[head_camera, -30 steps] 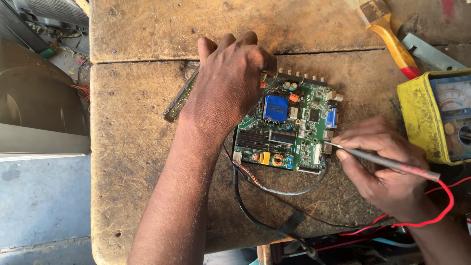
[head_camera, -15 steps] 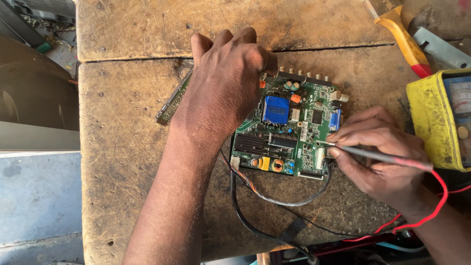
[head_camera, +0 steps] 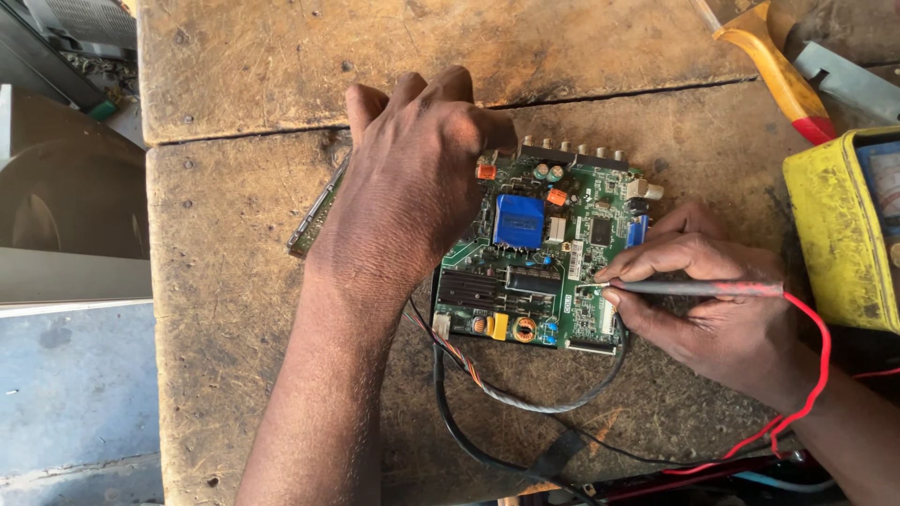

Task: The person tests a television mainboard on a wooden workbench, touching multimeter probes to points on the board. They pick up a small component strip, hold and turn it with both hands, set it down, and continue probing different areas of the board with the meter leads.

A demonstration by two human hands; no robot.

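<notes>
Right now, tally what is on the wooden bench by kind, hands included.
Hands: 2, left hand and right hand
Green circuit boards: 1
Test probes: 1
Yellow meters: 1
Yellow-handled tools: 1
Total: 6

Flat circuit board: green (blue block, orange parts)
Boxy meter casing: yellow
Thin probe lead: red
Worn wooden table: brown, scratched
</notes>
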